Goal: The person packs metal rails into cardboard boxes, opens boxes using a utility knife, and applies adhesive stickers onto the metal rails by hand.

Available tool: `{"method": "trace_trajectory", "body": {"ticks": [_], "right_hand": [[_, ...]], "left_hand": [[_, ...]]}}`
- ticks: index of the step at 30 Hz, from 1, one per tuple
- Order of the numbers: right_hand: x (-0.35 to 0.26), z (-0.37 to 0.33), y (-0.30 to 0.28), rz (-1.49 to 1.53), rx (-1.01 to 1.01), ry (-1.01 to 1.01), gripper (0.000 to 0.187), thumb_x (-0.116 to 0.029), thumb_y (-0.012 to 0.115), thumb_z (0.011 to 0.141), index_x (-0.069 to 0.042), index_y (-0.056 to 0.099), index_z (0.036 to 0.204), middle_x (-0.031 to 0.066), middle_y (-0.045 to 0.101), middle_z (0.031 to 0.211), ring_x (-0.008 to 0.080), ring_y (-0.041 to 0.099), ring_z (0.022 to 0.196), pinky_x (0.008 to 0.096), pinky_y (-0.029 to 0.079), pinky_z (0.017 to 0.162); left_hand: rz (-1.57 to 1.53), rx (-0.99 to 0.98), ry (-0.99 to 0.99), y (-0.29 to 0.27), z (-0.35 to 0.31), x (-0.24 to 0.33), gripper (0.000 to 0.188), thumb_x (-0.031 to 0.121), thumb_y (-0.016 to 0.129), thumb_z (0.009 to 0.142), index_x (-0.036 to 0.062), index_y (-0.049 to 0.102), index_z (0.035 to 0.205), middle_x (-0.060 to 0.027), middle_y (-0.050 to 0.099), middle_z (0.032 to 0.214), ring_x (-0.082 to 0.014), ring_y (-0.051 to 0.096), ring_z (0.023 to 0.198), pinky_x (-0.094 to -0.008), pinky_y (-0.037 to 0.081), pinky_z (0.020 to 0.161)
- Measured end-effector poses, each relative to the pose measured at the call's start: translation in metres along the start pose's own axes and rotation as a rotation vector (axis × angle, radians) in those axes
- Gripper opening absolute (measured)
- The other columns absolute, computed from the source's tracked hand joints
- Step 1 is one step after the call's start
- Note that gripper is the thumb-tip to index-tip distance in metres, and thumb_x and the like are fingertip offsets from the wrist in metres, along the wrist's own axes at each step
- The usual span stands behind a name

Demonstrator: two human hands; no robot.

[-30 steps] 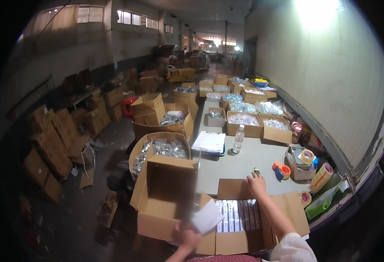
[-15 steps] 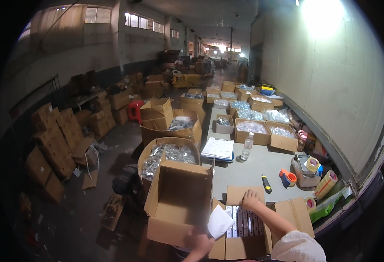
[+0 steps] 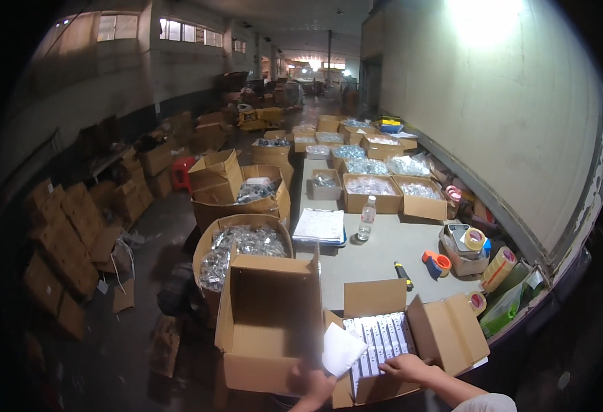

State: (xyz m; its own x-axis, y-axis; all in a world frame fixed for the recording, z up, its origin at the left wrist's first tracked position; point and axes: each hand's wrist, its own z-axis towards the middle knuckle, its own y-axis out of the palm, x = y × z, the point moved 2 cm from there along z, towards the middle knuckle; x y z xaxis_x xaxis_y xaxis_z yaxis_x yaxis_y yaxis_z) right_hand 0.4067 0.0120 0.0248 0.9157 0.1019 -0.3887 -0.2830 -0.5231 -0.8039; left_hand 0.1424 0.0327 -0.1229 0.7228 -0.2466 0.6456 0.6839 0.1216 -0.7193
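A small open cardboard box at the front of the table holds a row of long, narrow white metal rails with small dark holes. My right hand is on the near ends of these rails, fingers curled together at one of them. At the left edge of that box, my left hand grips the lower edge of a folded white sheet of paper; its fingers are partly blurred. A larger cardboard box, open toward me, stands just left of it, its inside bare.
A utility knife, an orange-and-blue tape dispenser, a water bottle and a clipboard with papers lie or stand on the table. Behind are several cartons of bagged parts. A large carton of bagged parts stands at left.
My right hand has moved from the small box's far flap down to the near ends of the rails. The left hand stays by the white paper. The whole view has shifted.
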Motion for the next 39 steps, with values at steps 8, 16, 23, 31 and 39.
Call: {"method": "trace_trajectory", "body": {"ticks": [8, 16, 23, 31, 39], "right_hand": [[0.013, -0.042, 0.053, 0.213, -0.773, -0.292, 0.041, -0.043, 0.072, 0.089, -0.004, 0.064, 0.101, 0.0088, 0.066, 0.088, 0.0223, 0.060, 0.085, 0.0353, 0.046, 0.077], [-0.015, -0.047, 0.080, -0.255, -0.251, -0.369, 0.024, -0.040, 0.074, 0.070, -0.020, 0.075, 0.082, 0.0115, 0.068, 0.073, 0.0310, 0.067, 0.067, 0.0447, 0.050, 0.058], [0.010, -0.055, 0.128, -0.129, 0.086, -0.297, 0.024, -0.034, 0.068, 0.072, -0.012, 0.073, 0.076, 0.0165, 0.067, 0.072, 0.0350, 0.065, 0.065, 0.0477, 0.048, 0.055], [0.000, -0.060, 0.137, 0.150, 0.487, -0.125, 0.025, -0.031, 0.067, 0.084, -0.009, 0.067, 0.073, 0.0168, 0.063, 0.071, 0.0370, 0.062, 0.065, 0.0488, 0.046, 0.058], [0.021, -0.076, 0.038, -0.243, 1.106, 0.178, 0.032, -0.018, 0.070, 0.074, -0.003, 0.066, 0.102, 0.0183, 0.054, 0.135, 0.0435, 0.038, 0.136, 0.0624, 0.014, 0.118]], "left_hand": [[-0.176, 0.101, 0.011, -0.035, 0.000, 0.031, 0.076, 0.025, 0.078, 0.070, -0.0007, 0.049, 0.134, -0.0240, 0.049, 0.134, -0.0405, 0.033, 0.132, -0.0544, 0.012, 0.110], [-0.001, 0.093, 0.086, -0.068, 0.008, 0.050, 0.086, 0.036, 0.080, 0.073, -0.0017, 0.045, 0.142, -0.0197, 0.043, 0.147, -0.0363, 0.033, 0.138, -0.0526, 0.013, 0.108], [-0.135, 0.113, 0.073, -0.078, 0.014, 0.072, 0.097, 0.036, 0.079, 0.072, 0.0001, 0.032, 0.149, -0.0228, 0.042, 0.146, -0.0351, 0.031, 0.140, -0.0507, 0.012, 0.109], [-0.200, 0.136, 0.023, -0.066, 0.006, 0.051, 0.088, 0.037, 0.075, 0.076, -0.0012, 0.037, 0.146, -0.0246, 0.041, 0.146, -0.0384, 0.032, 0.139, -0.0540, 0.011, 0.110], [-0.085, 0.130, -0.032, -0.056, 0.001, 0.037, 0.066, 0.034, 0.075, 0.077, 0.0013, 0.058, 0.131, -0.0254, 0.053, 0.138, -0.0362, 0.041, 0.134, -0.0559, 0.011, 0.111]]}}
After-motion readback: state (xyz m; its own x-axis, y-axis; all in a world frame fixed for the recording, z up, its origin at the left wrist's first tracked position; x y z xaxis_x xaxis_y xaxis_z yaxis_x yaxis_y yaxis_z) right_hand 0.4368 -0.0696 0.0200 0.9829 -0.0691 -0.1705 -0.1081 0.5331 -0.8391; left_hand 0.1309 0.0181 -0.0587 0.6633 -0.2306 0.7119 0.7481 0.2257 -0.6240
